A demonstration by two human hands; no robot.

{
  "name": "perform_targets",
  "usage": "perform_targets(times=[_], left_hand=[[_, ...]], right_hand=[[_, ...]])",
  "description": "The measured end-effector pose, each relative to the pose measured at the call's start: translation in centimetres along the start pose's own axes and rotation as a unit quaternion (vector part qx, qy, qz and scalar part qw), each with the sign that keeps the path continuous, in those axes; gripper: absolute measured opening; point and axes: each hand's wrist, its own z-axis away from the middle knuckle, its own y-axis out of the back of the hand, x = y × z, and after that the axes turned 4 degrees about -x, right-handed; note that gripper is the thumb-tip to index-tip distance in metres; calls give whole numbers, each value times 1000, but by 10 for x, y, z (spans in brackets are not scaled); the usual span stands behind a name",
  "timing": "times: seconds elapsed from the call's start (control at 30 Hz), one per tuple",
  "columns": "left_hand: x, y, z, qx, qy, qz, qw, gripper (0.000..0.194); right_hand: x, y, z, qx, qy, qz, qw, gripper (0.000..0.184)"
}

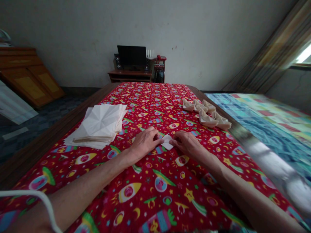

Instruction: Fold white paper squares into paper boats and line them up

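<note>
A small white folded paper [167, 142] lies between my hands on the red cloth, its shape close to a diamond. My left hand [145, 141] pinches its left corner, thumb at the edge and fingers curled. At the opposite corner, my right hand [186, 142] grips the paper the same way, with fingertips partly hidden. To the left rests a stack of creased white paper sheets [99, 121]. Several folded paper boats [207, 119] stand in a group on the right.
A red patterned tablecloth [150, 181] covers the dark wooden table [94, 100]. A white cable [31, 193] crosses the lower left near my forearm. Beyond the table are a monitor [132, 55] on a desk and a wooden cabinet [29, 74]. A bed [262, 119] stands on the right.
</note>
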Motion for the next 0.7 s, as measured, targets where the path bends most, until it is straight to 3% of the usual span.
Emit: perform_targets(times=[0.17, 0.33, 0.53, 0.7], left_hand=[[0, -1, 9, 32, -4, 18, 999, 23], [6, -3, 13, 56, -15, 9, 998, 33], [24, 1, 14, 60, -34, 95, 993, 30], [29, -7, 14, 129, -40, 78, 988, 12]], right_hand=[[-2, 1, 9, 35, -1, -54, 998, 16], [-6, -1, 9, 72, -64, -147, 985, 16], [-21, -6, 7, 109, -67, -208, 970, 18], [-32, -8, 7, 53, -103, -263, 958, 21]])
